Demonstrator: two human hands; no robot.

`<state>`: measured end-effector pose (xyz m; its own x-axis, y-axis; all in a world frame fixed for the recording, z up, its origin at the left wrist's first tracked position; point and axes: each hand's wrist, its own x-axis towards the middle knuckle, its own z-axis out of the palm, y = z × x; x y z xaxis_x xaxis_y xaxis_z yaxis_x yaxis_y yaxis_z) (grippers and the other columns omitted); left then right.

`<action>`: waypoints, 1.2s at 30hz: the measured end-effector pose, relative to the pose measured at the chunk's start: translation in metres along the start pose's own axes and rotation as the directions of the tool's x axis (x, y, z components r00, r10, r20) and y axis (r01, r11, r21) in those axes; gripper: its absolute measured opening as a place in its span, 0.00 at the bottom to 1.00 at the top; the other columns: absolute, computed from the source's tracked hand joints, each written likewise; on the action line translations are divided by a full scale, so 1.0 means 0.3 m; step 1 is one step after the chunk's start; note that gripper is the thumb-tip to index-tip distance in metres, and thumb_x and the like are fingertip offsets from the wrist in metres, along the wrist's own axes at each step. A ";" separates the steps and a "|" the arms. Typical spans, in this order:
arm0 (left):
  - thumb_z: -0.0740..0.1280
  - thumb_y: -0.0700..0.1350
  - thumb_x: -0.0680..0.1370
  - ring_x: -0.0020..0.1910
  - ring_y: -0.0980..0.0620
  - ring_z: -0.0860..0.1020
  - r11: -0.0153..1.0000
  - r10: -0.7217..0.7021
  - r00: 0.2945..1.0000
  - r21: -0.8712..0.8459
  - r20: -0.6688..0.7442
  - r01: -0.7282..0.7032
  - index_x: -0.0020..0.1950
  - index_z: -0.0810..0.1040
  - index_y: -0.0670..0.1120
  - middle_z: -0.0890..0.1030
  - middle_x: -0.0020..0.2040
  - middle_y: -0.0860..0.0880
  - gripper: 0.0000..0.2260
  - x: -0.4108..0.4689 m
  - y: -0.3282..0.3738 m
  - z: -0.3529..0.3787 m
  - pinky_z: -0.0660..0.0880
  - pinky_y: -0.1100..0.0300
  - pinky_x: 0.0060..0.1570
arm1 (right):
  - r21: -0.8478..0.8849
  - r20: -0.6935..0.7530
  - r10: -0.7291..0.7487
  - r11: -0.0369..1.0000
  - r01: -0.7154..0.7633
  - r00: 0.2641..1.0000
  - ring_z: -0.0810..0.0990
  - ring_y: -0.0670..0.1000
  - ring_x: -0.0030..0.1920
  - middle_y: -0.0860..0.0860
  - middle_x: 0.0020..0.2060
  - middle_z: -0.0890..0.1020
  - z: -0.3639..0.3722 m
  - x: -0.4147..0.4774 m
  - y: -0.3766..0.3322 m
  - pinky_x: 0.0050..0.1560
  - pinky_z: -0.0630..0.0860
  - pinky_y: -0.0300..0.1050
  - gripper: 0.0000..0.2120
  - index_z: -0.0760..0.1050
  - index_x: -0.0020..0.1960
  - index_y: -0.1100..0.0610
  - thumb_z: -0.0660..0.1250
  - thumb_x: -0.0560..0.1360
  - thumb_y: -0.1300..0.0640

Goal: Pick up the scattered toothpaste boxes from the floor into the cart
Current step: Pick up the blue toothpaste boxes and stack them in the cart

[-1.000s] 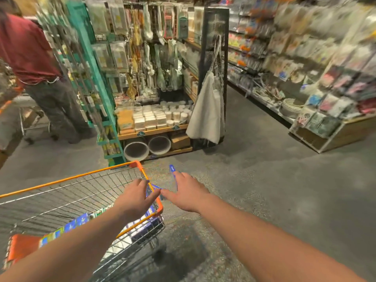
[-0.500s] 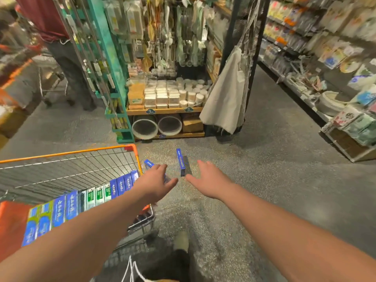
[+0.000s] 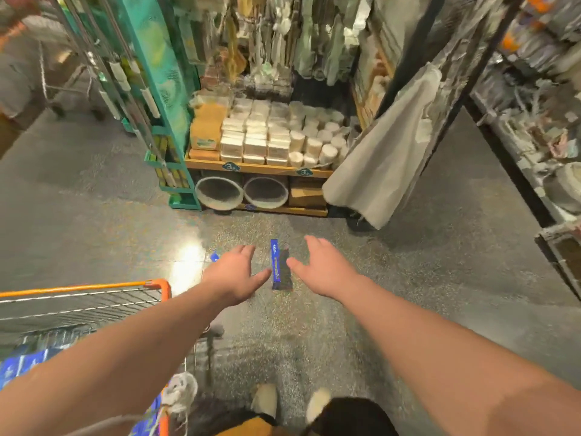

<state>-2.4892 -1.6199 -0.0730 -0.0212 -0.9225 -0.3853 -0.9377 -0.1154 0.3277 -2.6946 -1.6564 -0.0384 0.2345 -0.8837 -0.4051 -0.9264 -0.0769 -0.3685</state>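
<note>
The cart (image 3: 94, 297) stood at the left, with boxes already inside. Both hands were open and empty: the left hand (image 3: 234, 275) and right hand (image 3: 323, 269) flanked one blue toothpaste box (image 3: 276, 265) on the floor (image 3: 408, 278), probably to grasp it. Another box (image 3: 214, 256) peeked out behind the left hand.

Both forearms are seen bare, with no sleeves, and nothing is worn on the left hand (image 3: 234, 275) or the right hand (image 3: 327, 269). Pale shoes (image 3: 265, 401) and dark trousers (image 3: 349, 416) are made out below.
</note>
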 end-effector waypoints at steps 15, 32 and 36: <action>0.61 0.65 0.79 0.71 0.44 0.72 0.858 -0.474 0.878 -0.187 0.066 0.478 0.77 0.65 0.48 0.70 0.75 0.46 0.32 0.679 -0.190 0.186 0.73 0.47 0.65 | -0.074 0.234 -0.198 0.973 0.221 0.952 0.70 0.63 0.70 0.61 0.70 0.72 0.223 1.062 0.088 0.69 0.70 0.58 0.35 0.63 0.76 0.61 0.64 0.79 0.39; 0.68 0.63 0.77 0.68 0.39 0.72 0.639 -0.714 0.678 -0.234 0.174 0.733 0.76 0.61 0.42 0.69 0.70 0.42 0.37 1.469 -0.797 1.360 0.74 0.39 0.63 | -0.080 0.241 0.117 0.992 -0.101 0.963 0.68 0.66 0.71 0.62 0.74 0.63 1.418 1.835 0.544 0.70 0.65 0.55 0.41 0.54 0.79 0.65 0.67 0.79 0.43; 0.72 0.63 0.73 0.68 0.37 0.71 0.536 -0.805 0.577 -0.249 0.138 0.807 0.77 0.57 0.41 0.66 0.69 0.42 0.44 1.552 -0.865 1.571 0.74 0.37 0.61 | 0.007 0.229 0.277 0.958 -0.286 0.933 0.71 0.65 0.70 0.62 0.76 0.61 1.582 1.925 0.630 0.69 0.68 0.55 0.47 0.47 0.81 0.65 0.69 0.77 0.42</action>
<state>-2.4192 -1.8459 -0.7441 0.6947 -0.3892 -0.6050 -0.4333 -0.8977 0.0799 -2.5944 -1.9623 -0.7390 0.0300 -0.7404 -0.6715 -0.9526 0.1823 -0.2435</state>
